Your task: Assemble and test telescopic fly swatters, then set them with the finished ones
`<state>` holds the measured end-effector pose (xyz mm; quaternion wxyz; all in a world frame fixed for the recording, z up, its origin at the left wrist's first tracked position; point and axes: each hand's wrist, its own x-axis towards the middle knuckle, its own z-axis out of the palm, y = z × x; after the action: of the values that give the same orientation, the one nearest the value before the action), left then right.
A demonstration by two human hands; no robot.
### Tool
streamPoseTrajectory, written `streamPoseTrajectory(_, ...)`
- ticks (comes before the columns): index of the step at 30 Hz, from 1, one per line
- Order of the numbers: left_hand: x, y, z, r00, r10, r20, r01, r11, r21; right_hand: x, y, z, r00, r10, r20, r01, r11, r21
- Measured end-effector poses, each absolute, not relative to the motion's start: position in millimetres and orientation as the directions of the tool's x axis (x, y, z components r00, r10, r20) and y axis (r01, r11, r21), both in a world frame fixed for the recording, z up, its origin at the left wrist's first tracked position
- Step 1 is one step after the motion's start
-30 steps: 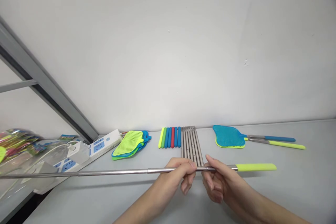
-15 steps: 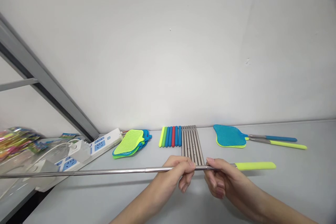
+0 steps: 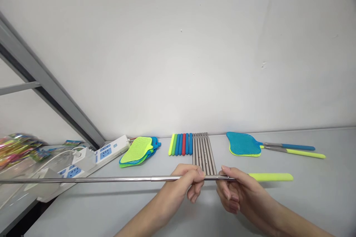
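An extended telescopic metal rod (image 3: 119,179) with a yellow-green handle grip (image 3: 274,177) lies level across my two hands, its left end running out of view. My left hand (image 3: 189,182) is closed around the rod near its middle. Nearer the handle, my right hand (image 3: 236,187) pinches the rod between thumb and fingers. Behind the hands lies a row of metal rods (image 3: 204,153), their near ends partly hidden. Beside them are several coloured handle grips (image 3: 180,144) in yellow, green, blue and red.
Mesh fly swatter heads (image 3: 136,152) are stacked at the left. Two assembled fly swatters (image 3: 244,144) lie at the right. A white power strip (image 3: 105,153) with plugs and cables, plus colourful plastic packages (image 3: 19,152), occupies the far left beside a metal frame (image 3: 50,77).
My left hand has shifted slightly left along with the rod's joint. The rod's left end sits a little higher. My right hand stays nearly in place.
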<state>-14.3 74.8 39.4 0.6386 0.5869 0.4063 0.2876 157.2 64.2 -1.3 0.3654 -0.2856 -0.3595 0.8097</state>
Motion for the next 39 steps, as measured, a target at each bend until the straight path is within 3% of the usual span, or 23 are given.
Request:
streamPoseTrajectory(10, -5.8, 74.5, 31.4, 0.465, 0.866, -0.185, 0.223, 0.087, 0.971, 149.7, 59.5, -3.7, -0.579, 0.802, -0.147, -0.413, -0.444, -0.795)
streamPoseTrajectory(15, 6.1, 73.0, 21.8, 0.537, 0.830, -0.152, 0.140, 0.090, 0.986, 142.5, 58.2, -4.1, -0.566, 0.807, -0.169, -0.421, -0.459, -0.782)
streamPoseTrajectory(24, 3.7, 76.1, 24.0, 0.545, 0.822, -0.162, 0.150, 0.095, 0.984, 141.4, 55.7, -0.4, -0.553, 0.801, -0.229, -0.362, -0.479, -0.800)
streamPoseTrajectory(30, 0.4, 77.5, 28.3, 0.614, 0.775, -0.151, 0.057, 0.147, 0.988, 140.4, 54.8, -0.7, -0.550, 0.806, -0.220, -0.343, -0.458, -0.820)
streamPoseTrajectory(34, 0.7, 76.1, 26.2, 0.641, 0.750, -0.165, 0.035, 0.186, 0.982, 142.0, 54.8, 3.2, -0.521, 0.801, -0.294, -0.348, -0.514, -0.784)
streamPoseTrajectory(39, 0.9, 73.6, 24.0, 0.654, 0.713, -0.255, -0.030, 0.361, 0.932, 144.1, 56.0, 5.3, -0.536, 0.773, -0.339, -0.358, -0.572, -0.738)
